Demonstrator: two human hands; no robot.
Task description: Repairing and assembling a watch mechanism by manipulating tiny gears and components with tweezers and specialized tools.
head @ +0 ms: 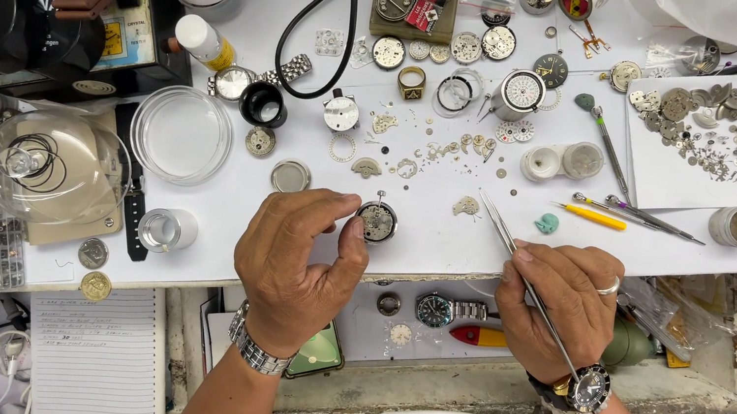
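My left hand (pixel 298 260) pinches a small round watch movement (pixel 377 221) between thumb and fingertips, resting it on the white bench top (pixel 441 249). My right hand (pixel 562 304) grips thin metal tweezers (pixel 504 232), their tips pointing up and left toward a small metal plate (pixel 466 206), apart from the movement. Both wrists wear metal watches. Tiny gears and screws lie scattered just beyond the movement.
A clear round dish (pixel 181 134), a glass dome (pixel 56 165) and a black loupe (pixel 263 104) sit to the left. Screwdrivers (pixel 591 215), small white pots (pixel 561 159) and a paper sheet of watch parts (pixel 729 138) lie to the right. A wristwatch (pixel 443 309) rests on the lower shelf.
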